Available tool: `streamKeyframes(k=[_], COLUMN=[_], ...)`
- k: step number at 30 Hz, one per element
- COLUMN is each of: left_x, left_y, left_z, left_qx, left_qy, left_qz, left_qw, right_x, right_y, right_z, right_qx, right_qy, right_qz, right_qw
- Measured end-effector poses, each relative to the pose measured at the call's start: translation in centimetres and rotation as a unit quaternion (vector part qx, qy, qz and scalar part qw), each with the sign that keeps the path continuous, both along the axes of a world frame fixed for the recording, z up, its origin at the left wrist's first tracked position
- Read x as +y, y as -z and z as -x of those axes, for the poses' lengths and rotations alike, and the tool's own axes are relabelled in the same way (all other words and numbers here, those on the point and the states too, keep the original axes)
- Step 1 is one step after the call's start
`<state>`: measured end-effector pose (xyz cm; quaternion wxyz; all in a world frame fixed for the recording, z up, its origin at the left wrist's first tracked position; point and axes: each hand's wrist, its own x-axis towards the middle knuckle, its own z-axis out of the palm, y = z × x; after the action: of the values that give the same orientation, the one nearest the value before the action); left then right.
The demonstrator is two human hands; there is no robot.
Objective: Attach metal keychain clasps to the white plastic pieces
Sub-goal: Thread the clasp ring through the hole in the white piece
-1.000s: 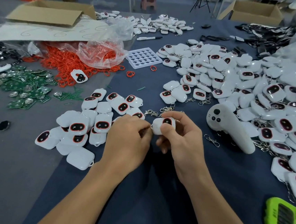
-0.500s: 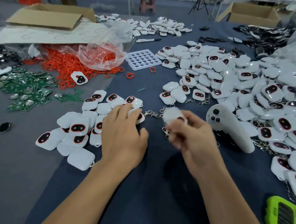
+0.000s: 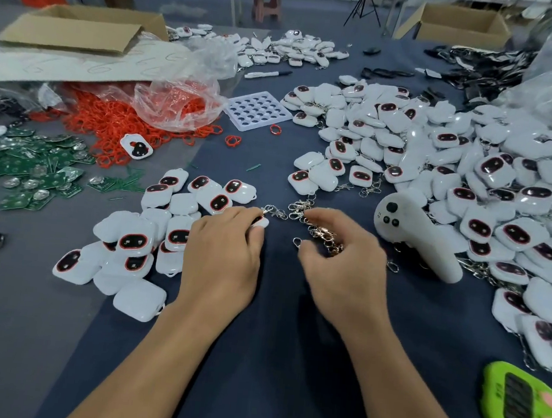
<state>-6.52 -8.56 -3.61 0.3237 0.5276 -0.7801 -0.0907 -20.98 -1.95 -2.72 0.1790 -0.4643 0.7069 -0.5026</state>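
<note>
Our left fingers (image 3: 256, 214) are curled down on a white piece (image 3: 262, 223) at the near edge of the small pile (image 3: 177, 234) on our left, and the left hand (image 3: 226, 258) pinches it against the tabletop (image 3: 270, 360). The fingers (image 3: 314, 215) of our right hand (image 3: 346, 269) are bent and spread, thumb apart from the index, right above the loose metal clasps (image 3: 321, 231). We see none gripped yet.

A second ago both hands met in the middle on a single white piece. Half a second ago the right hand was carrying that piece away while the left lay flat on the small pile. Now the right hand is empty and the left has a fresh piece. We judge that one piece is finished and set aside, probably among those with clasps at the edge of the big heap (image 3: 475, 154) on our right, though we cannot pick it out. The next round has begun.

What it calls for is one clasp lifted free of the tangle, which may drag its neighbours along, then brought to the left hand's piece. The white controller (image 3: 413, 235) lies just right of the clasps, and a green timer (image 3: 521, 411) sits near the right edge.
</note>
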Motion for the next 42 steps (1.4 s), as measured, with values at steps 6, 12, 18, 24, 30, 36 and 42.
streamKeyframes(k=[6,12,18,24,30,36,42], left_x=[0.2,0.6,0.9,1.3,2.3,4.1,4.6], left_y=[-0.3,-0.5,-0.9,-0.7,-0.5,-0.4,-0.1], left_z=[-0.6,-0.7,-0.7,-0.6,1.3,1.3,0.8], left_qx=[0.101,0.201,0.226,0.171,-0.069,-0.070,-0.048], left_qy=[-0.026,-0.022,0.085,0.099,0.194,0.142,0.099], left_qz=[-0.061,-0.058,-0.091,-0.112,-0.067,-0.041,-0.062], left_qw=[0.993,0.978,0.966,0.974,0.976,0.986,0.992], right_x=[-1.0,-0.2,0.5,0.6,1.4,3.6,4.2], right_y=[1.5,1.5,0.5,0.6,0.8,1.5,1.4], right_z=[-1.1,-1.1,-2.5,-2.2,-1.5,-2.0,-2.4], right_qx=[0.262,0.202,0.037,0.024,0.035,0.084,0.124], right_qy=[-0.091,-0.105,-0.112,-0.044,0.019,-0.002,-0.058], right_qz=[-0.171,-0.076,0.021,0.046,0.023,-0.018,0.000], right_qw=[0.945,0.971,0.993,0.998,0.999,0.996,0.991])
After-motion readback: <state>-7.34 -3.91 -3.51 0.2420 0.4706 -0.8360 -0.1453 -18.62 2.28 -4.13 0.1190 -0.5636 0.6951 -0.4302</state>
